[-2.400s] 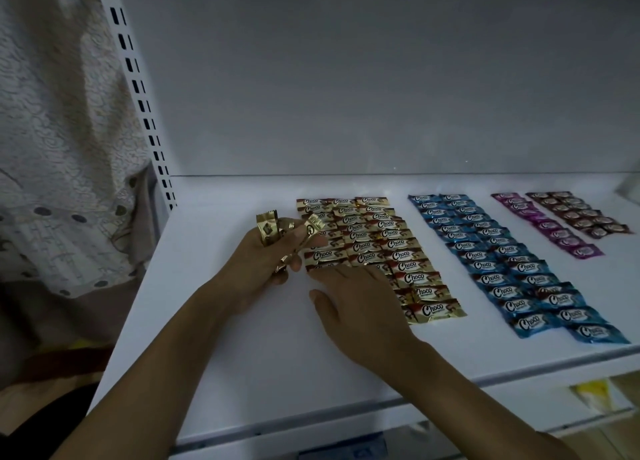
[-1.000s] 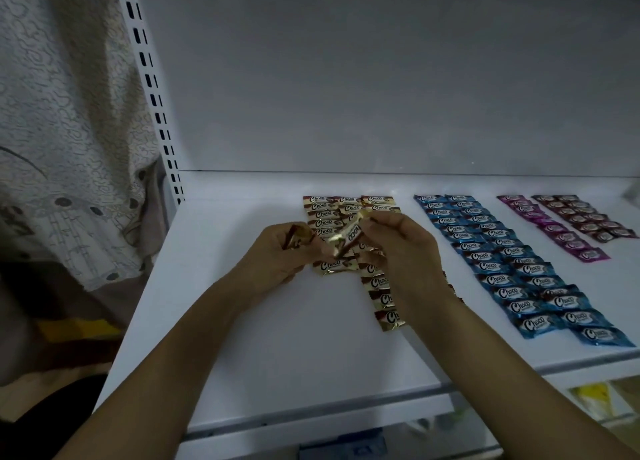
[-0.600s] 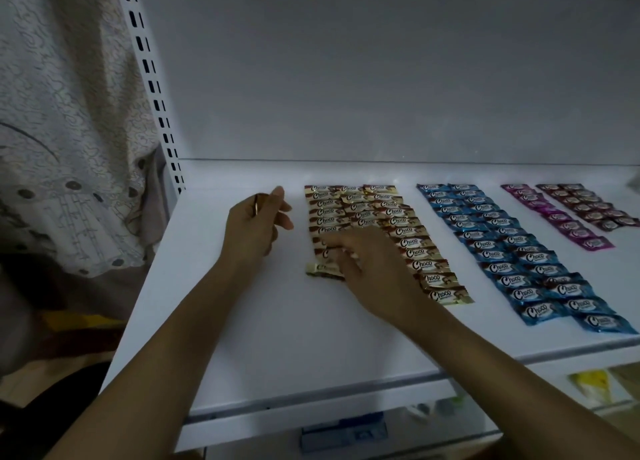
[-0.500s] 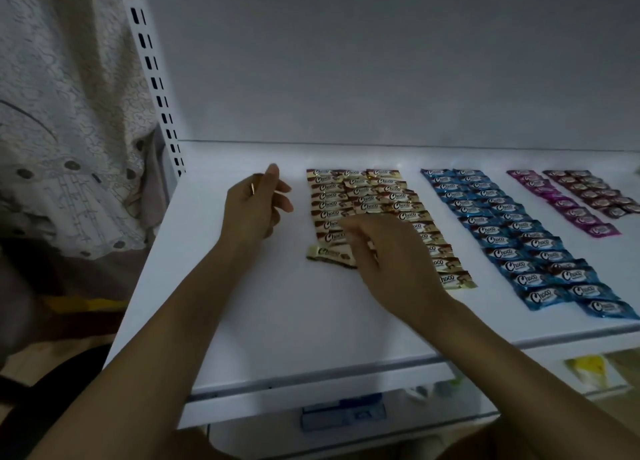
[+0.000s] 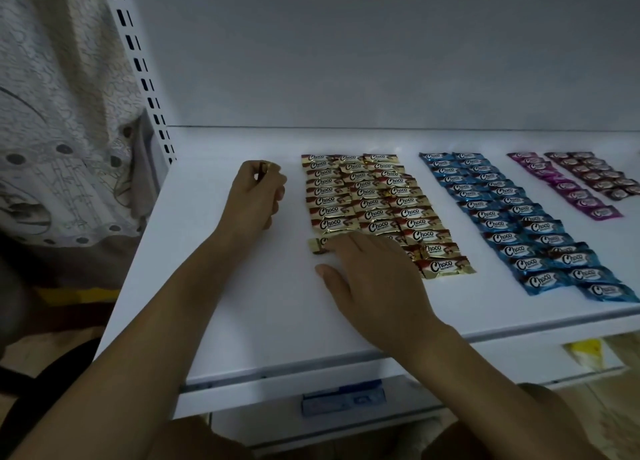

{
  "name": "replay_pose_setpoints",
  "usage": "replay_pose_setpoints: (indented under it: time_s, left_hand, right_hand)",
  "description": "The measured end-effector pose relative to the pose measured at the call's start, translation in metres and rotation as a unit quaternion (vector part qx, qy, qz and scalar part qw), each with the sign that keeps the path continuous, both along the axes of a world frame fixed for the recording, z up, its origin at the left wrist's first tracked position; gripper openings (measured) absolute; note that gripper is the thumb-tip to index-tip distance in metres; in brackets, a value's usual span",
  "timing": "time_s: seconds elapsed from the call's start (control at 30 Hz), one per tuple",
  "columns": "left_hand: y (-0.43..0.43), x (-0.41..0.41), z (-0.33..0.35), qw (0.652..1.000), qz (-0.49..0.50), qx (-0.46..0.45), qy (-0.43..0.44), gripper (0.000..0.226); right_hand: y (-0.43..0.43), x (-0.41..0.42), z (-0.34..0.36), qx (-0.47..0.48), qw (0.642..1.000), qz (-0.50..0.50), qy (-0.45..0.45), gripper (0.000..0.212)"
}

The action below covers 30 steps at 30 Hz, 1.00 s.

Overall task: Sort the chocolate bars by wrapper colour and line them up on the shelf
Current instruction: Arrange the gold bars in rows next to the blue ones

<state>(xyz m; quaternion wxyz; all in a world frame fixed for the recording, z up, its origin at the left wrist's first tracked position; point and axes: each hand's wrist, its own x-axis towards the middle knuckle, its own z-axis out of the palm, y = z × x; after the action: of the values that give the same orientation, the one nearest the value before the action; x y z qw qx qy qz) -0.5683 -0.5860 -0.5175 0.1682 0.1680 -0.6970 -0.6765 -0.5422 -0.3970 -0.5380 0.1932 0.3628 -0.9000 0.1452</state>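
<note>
L hand (image 5: 254, 196) clamped on gold wrapper (image 5: 262, 169); R hand (image 5: 374, 279) fingers straight, apart, pressing front gold bar (image 5: 317, 245) on shelf (image 5: 242, 303).

Head-worn camera looks forward and down, close over the white shelf (image 5: 242, 321).

Most open spot is the bare front-left of the shelf (image 5: 214, 321), from the left hand (image 5: 254, 196) down to the front edge. There's also a bare strip along the back wall (image 5: 381, 61) behind every row. A white lane runs between the gold bars (image 5: 367, 203) and blue bars (image 5: 512, 217), and a tighter one before the purple bars (image 5: 568, 189). The slotted upright (image 5: 145, 78) walls off the left. The right hand (image 5: 374, 279) lies flat over the gold block's near corner. The left hand, fisted round a single bar (image 5: 262, 170), pinches the gap beside that block.
</note>
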Motion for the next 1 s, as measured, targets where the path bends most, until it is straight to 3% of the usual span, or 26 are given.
replay_pose_setpoints:
  time_s: [0.27, 0.43, 0.6, 0.7, 0.77, 0.83, 1.0]
  left_hand:
    - [0.001, 0.001, 0.000, 1.000, -0.010, 0.007, 0.009, 0.005]
    - [0.000, 0.000, 0.000, 1.000, -0.002, 0.017, 0.009, 0.010]
    - [-0.001, 0.000, 0.000, 1.000, -0.010, 0.021, 0.016, 0.015]
    - [-0.001, 0.000, 0.000, 1.000, -0.015, 0.021, 0.016, 0.018]
    - [0.000, -0.001, 0.000, 0.999, -0.015, 0.023, 0.017, 0.018]
    - [0.001, -0.001, 0.000, 0.999, -0.019, 0.021, 0.017, 0.019]
    - [0.002, 0.001, -0.001, 1.000, -0.025, 0.008, 0.014, 0.021]
  right_hand:
    - [-0.004, -0.005, -0.003, -0.052, 0.999, 0.005, 0.004, 0.030]
    - [0.001, -0.025, 0.015, -0.070, 0.995, -0.023, -0.064, 0.041]
    - [0.003, -0.035, 0.018, -0.014, 0.991, 0.011, -0.130, 0.027]
    - [0.006, -0.025, 0.015, -0.022, 0.998, 0.023, -0.057, 0.017]
    - [0.008, -0.012, 0.008, -0.004, 1.000, 0.027, -0.010, 0.025]
    - [0.008, -0.002, -0.002, -0.007, 0.999, 0.047, -0.019, 0.034]
    - [0.002, -0.018, 0.002, -0.050, 0.997, 0.044, -0.045, 0.031]
